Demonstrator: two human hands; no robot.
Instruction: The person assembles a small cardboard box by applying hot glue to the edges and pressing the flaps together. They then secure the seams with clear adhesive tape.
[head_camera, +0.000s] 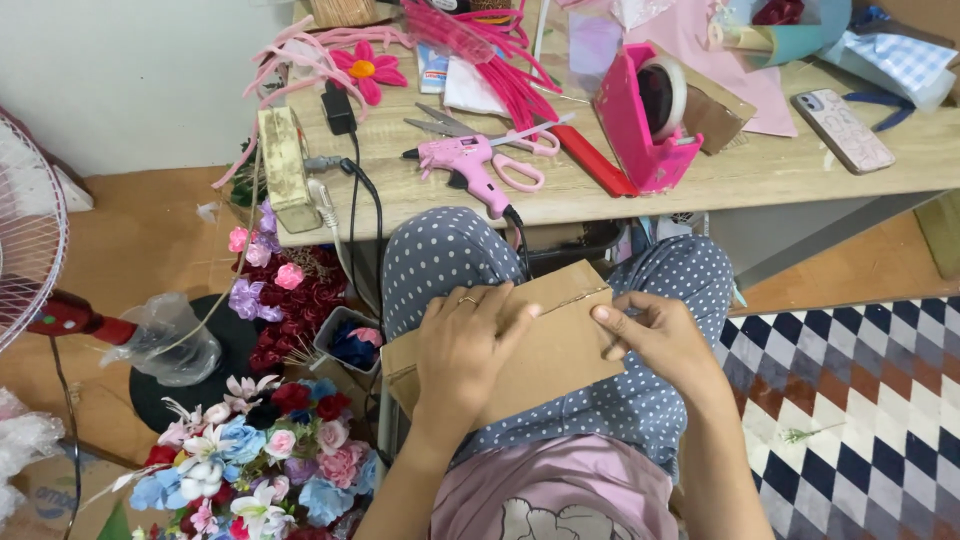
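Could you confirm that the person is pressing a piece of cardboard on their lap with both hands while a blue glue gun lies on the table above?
Not quite: the glue gun is pink, not blue, as the head view shows. The rest holds: the left hand and right hand press the cardboard on the lap, and the gun lies on the table above.
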